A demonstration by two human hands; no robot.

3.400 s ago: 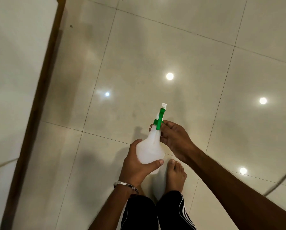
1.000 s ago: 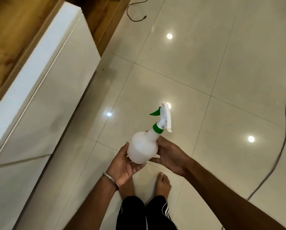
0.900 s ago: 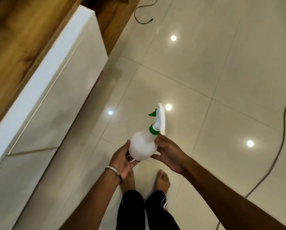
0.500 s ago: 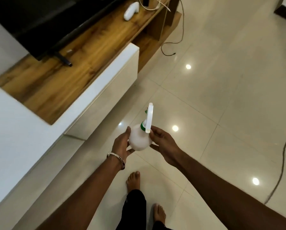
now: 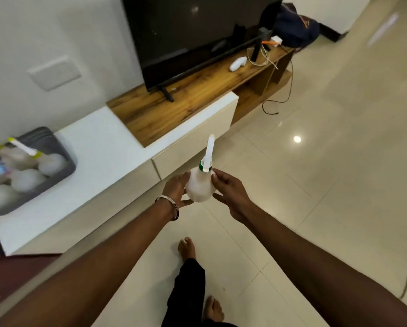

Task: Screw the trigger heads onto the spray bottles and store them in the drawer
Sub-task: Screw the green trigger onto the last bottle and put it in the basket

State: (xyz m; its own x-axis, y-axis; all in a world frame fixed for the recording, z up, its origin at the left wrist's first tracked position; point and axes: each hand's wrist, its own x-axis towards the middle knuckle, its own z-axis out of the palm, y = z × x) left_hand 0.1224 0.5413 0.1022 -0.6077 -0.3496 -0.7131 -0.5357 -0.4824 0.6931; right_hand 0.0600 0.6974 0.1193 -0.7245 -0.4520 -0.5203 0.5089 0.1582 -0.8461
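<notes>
One spray bottle assembled, drawer closed ahead.
Left hand (image 5: pixel 175 190) and right hand (image 5: pixel 230 192) cup the white spray bottle (image 5: pixel 200 187), its trigger head (image 5: pixel 208 153) fitted, above the closed drawer (image 5: pixel 193 147). More bottles wait in a grey basket (image 5: pixel 56 147); storing remains.

Both hands held a white spray bottle (image 5: pixel 199 188) upright, left hand (image 5: pixel 175 188) and right hand (image 5: pixel 230 194) cupping its sides; grey basket (image 5: pixel 66 159) of bottles sat on the white cabinet (image 5: pixel 108 147).
</notes>
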